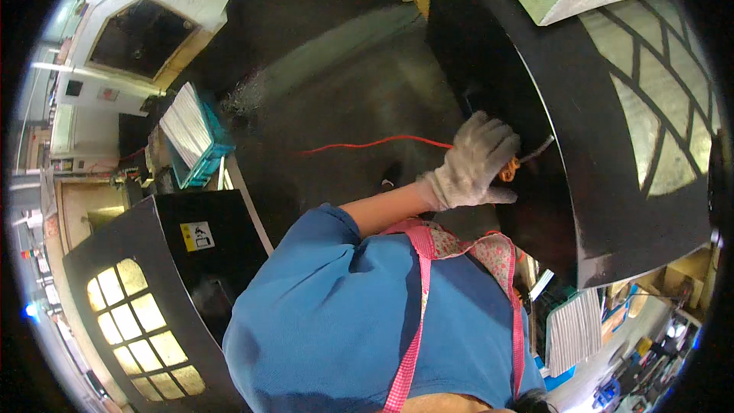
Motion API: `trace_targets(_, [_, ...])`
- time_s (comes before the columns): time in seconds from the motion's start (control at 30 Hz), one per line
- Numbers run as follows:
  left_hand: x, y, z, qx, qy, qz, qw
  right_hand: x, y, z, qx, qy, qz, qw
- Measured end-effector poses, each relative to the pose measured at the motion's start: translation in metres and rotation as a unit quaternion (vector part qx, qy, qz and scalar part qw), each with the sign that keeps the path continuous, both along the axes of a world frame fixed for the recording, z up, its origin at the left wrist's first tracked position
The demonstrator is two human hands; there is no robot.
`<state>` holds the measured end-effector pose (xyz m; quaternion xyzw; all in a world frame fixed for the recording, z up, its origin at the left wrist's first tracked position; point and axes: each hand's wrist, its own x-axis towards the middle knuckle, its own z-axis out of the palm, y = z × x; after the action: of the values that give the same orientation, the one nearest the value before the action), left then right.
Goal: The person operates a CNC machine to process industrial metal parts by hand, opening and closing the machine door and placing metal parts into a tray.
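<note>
My left hand [478, 164], in a whitish knitted work glove, reaches across the front of my body to the right. It is closed round an air blow gun [508, 171] with an orange body, most of which the glove hides. A thin grey nozzle [539, 149] points away from the hand toward the edge of a dark machine cabinet [562, 206]. A red hose [382, 140] runs leftward from the glove. Its thumb lies apart from the fingers, on the side nearer my body. My right hand does not show.
At left stands another dark cabinet [214, 222] with a gridded window [141, 329]. Grey ribbed stacks in teal crates stand at far left [191, 130] and lower right [573, 329]. A pale machine [153, 23] is at upper left. Dark floor [329, 92] lies ahead.
</note>
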<state>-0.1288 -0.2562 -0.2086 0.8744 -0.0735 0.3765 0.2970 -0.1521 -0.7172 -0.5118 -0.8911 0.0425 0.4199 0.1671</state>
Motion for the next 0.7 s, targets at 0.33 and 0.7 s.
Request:
trace_targets(0.33, [-0.005,-0.035,-0.016,0.004,-0.031,0.037,0.999,0.013,0.005,-0.004,0.002,0.005,0.030,1.000])
trace_targets(0.7, [-0.018,0.029,0.029,-0.080,-0.141,-0.008,0.987,0.034,0.067,0.020,-0.009,0.000,0.089,0.996])
